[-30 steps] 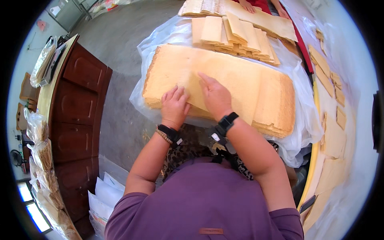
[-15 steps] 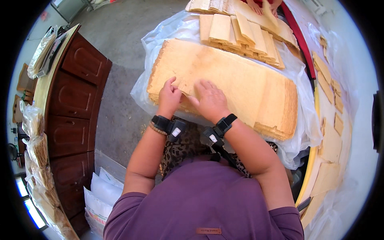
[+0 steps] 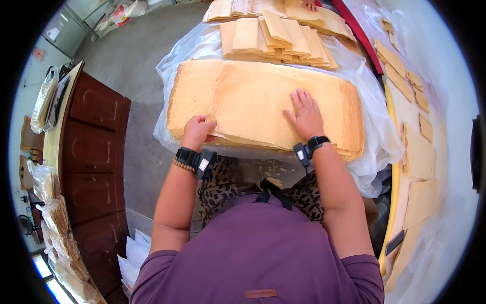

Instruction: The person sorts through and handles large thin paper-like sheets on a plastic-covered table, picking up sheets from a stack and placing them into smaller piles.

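In front of me lies a thick stack of large, thin yellow sheets [image 3: 253, 109], like flat crepes, with browned, ragged edges. My left hand [image 3: 199, 133] is at the stack's near edge, left of its middle, the thumb and fingers closed on the edge of the top sheet. Some of that edge is slightly lifted from the layers below. My right hand [image 3: 307, 115] rests palm down on the right part of the top sheet, fingers stretched out and holding nothing. Both wrists wear black straps with small devices.
Folded yellow pieces [image 3: 276, 39] lie in rows beyond the stack, on clear plastic sheeting [image 3: 377, 134]. Another person's hand [image 3: 310, 5] touches sheets at the far edge. Dark red cabinets [image 3: 93, 147] stand left. More flat pieces [image 3: 420, 202] lie on the right-hand surface.
My right hand has moved right, away from the left, and now lies flat on the sheet. The left hand has shifted along the near edge. The view has turned slightly.
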Tool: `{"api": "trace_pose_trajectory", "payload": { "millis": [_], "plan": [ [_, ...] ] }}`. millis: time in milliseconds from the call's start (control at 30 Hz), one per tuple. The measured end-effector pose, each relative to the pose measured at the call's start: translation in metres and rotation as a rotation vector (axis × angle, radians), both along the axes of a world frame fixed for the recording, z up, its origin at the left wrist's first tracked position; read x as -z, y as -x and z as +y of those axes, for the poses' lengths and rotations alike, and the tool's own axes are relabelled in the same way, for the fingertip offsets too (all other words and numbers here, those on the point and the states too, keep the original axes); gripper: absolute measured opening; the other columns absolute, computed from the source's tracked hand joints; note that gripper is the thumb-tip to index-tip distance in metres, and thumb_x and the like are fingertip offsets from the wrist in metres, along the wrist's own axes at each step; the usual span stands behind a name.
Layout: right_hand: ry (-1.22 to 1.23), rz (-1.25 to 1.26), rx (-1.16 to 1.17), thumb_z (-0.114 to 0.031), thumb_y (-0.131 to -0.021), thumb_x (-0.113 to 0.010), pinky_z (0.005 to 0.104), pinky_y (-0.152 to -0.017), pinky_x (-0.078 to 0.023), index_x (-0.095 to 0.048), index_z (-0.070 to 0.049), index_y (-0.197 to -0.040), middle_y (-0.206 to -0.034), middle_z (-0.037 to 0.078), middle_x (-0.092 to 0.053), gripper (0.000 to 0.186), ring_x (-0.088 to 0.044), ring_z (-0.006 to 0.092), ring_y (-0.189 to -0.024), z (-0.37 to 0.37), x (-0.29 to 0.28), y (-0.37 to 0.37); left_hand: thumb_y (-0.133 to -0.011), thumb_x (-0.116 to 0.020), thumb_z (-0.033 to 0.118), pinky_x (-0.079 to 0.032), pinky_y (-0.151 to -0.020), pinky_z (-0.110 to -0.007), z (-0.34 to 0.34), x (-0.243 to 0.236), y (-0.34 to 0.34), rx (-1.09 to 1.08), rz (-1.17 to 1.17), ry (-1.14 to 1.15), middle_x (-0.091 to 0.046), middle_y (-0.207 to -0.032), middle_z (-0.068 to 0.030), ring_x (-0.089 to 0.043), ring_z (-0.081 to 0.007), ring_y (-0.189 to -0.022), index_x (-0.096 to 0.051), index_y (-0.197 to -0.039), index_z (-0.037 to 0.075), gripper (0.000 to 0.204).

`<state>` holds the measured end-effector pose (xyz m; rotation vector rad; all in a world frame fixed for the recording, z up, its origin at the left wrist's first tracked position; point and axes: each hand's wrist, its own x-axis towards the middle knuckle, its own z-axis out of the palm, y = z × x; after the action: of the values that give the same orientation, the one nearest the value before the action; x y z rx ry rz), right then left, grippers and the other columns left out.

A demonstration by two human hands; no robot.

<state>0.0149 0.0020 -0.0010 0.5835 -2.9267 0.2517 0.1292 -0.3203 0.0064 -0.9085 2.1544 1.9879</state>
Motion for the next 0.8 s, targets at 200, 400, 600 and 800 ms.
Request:
{"api": "trace_pose_trajectory", "payload": {
  "millis": [200,400,600,800],
  "plan": [
    [0.245,-0.282,-0.341,-0.028,-0.083,-0.069,0.0411,-0.102,-0.045,-0.057,-0.005,-0.13,-0.131,0.017,-0.06,0.054,-0.058,0.034,-0.115,-0.025,-0.071,-0.024,-0.085,-0.07,0.018,-0.057,-0.064,-0.032,0.024,0.011,-0.043,0.079,-0.191,-0.418,-0.064,-0.095,-0.0032,-0.063,-0.0158,-0.076,-0.06,-0.104,0.007,0.024],
    [0.325,-0.059,-0.667,-0.022,-0.072,-0.077,0.0423,-0.099,-0.045,-0.054,-0.006,-0.132,-0.129,0.018,-0.058,0.066,-0.056,0.0331,-0.119,-0.075,-0.06,-0.133,-0.088,-0.066,0.016,-0.053,-0.064,-0.029,0.032,-0.007,-0.062,0.023,-0.112,-0.749,-0.066,-0.099,-0.0008,-0.064,-0.0144,-0.085,-0.06,-0.111,0.011,0.024],
    [0.408,-0.144,-0.517,-0.013,-0.085,-0.055,0.0411,-0.077,-0.053,-0.068,-0.009,-0.104,-0.097,0.014,-0.07,0.023,-0.067,0.03,-0.087,-0.056,-0.029,-0.122,-0.096,-0.061,0.027,-0.053,-0.06,-0.027,0.064,-0.016,-0.082,0.282,-0.134,-0.753,-0.07,-0.09,-0.0053,-0.068,-0.0163,-0.074,-0.059,-0.114,0.006,0.028],
    [0.459,-0.448,-0.088,-0.032,-0.092,-0.065,0.0349,-0.064,-0.049,-0.069,0.001,-0.092,-0.074,0.013,-0.069,0.034,-0.063,0.0209,-0.067,0.019,-0.099,-0.042,-0.1,-0.053,0.032,-0.054,-0.066,-0.028,0.046,-0.019,-0.087,0.339,-0.107,-0.701,-0.071,-0.097,-0.0096,-0.069,-0.0176,-0.081,-0.054,-0.126,0.003,0.039]
  ]
}}
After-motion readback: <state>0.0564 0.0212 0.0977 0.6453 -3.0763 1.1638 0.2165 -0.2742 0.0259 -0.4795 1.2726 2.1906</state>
